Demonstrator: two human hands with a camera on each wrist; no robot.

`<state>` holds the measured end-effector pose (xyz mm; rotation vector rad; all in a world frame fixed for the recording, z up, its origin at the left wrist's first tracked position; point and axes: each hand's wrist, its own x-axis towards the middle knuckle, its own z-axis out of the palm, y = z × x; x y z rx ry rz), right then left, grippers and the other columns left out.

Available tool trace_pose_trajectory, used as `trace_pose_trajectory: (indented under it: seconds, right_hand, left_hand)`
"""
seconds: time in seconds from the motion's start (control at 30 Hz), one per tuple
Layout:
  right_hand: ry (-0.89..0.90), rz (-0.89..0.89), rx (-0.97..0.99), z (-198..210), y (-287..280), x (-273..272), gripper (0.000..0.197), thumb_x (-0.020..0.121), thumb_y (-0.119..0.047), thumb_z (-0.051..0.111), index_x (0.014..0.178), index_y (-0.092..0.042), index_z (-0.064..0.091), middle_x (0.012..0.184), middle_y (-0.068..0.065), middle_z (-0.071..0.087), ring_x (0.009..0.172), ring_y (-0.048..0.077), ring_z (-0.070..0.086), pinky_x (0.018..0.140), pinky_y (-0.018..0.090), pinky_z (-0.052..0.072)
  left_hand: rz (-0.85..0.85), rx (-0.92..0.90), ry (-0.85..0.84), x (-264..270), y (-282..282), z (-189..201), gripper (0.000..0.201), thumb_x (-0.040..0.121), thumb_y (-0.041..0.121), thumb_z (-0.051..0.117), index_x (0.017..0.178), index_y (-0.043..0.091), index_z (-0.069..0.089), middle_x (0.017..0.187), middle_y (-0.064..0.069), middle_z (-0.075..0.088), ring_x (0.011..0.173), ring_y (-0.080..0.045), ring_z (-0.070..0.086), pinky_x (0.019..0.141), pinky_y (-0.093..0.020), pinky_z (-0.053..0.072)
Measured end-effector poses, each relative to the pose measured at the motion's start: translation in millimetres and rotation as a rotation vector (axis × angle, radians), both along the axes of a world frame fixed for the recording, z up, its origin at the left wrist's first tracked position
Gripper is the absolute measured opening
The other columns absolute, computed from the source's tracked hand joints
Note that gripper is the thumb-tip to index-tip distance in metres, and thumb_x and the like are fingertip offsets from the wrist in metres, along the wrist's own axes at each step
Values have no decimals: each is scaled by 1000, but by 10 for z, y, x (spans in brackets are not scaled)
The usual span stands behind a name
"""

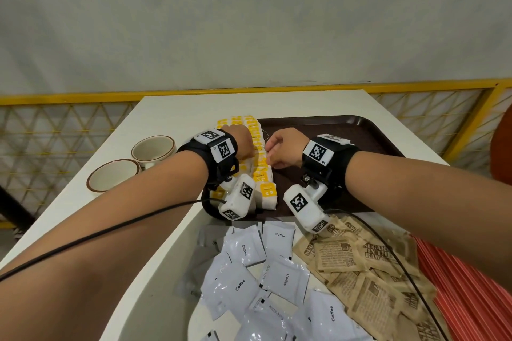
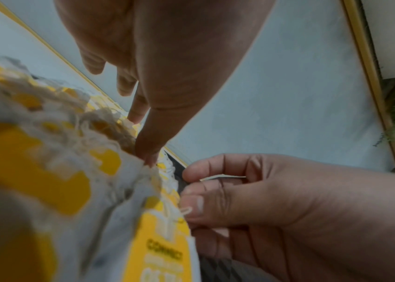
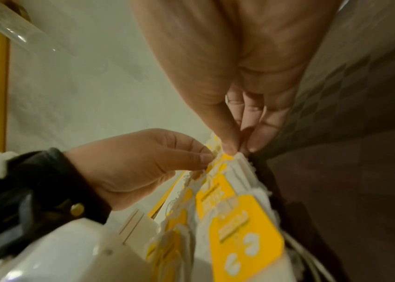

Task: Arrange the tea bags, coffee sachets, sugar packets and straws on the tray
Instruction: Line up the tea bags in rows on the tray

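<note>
Coffee sachets (image 1: 279, 271) and sugar packets (image 1: 360, 271) lie loose off the tray (image 1: 374, 130), tea-bag row (image 1: 256, 133) running away along its left edge; left-wrist view: left hand (image 2: 167, 57) pinches the row's top from the left; right-wrist view: right hand (image 3: 239, 66) pinches the opposite side.

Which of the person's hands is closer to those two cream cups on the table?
Left. The left hand holds the tea bags on the side facing the cups; the right hand pinches at them from the far side, over the brown tray.
</note>
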<state>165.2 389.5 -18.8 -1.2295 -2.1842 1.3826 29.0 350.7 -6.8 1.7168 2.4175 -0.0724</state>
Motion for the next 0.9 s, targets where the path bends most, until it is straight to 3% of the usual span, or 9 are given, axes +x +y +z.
trace_pose_trajectory:
  seconds: [0.13,0.3,0.43,0.53,0.73,0.8,0.9]
  right_hand:
    - [3,19,28,13,-32,1,26,78,11,66,81,-14,60,84,12,64,73,21,63,66,28,58]
    - [15,-49,-36,-9,-63,8,21,85,8,63,78,-11,55,75,10,59,65,18,60,70,34,58]
    - [35,-91,-87,6,-109,75,20,92,2,57,77,-11,50,71,10,55,60,17,57,64,31,55]
    - [34,-66,-144,23,-145,115,21,91,5,56,79,-11,51,71,10,57,61,16,58,62,29,54]
    - [37,-97,-155,26,-189,144,20,92,5,53,79,-10,52,72,10,58,62,18,58,62,29,54]
    - [33,-103,-157,21,-207,178,20,92,5,52,79,-10,53,72,10,58,62,18,58,61,27,54]
    - [24,-66,-173,4,-260,201,19,90,8,55,81,-9,53,72,12,60,64,18,61,66,28,55]
  left_hand:
    - [-14,1,20,12,-15,4,33,93,33,55,114,12,67,117,-6,63,109,-24,58,96,-36,47]
    - [-1,78,-37,-6,-37,14,27,90,30,58,107,12,70,112,-5,66,105,-24,60,94,-36,48]
    - [15,197,-111,-35,-101,107,30,86,35,66,102,11,71,109,-5,66,105,-23,60,91,-33,48]
    - [-5,184,-154,-45,-152,129,30,83,37,69,97,11,71,106,-4,67,102,-22,61,84,-30,46]
    - [-65,145,-211,-69,-242,136,27,82,37,70,93,12,72,101,-4,69,95,-19,60,84,-32,47]
    - [-91,97,-183,-39,-273,132,28,84,37,67,95,12,72,102,-4,69,95,-18,59,86,-31,46]
    - [-115,34,-90,45,-317,127,33,90,36,60,104,9,71,109,-6,67,106,-21,58,100,-32,37]
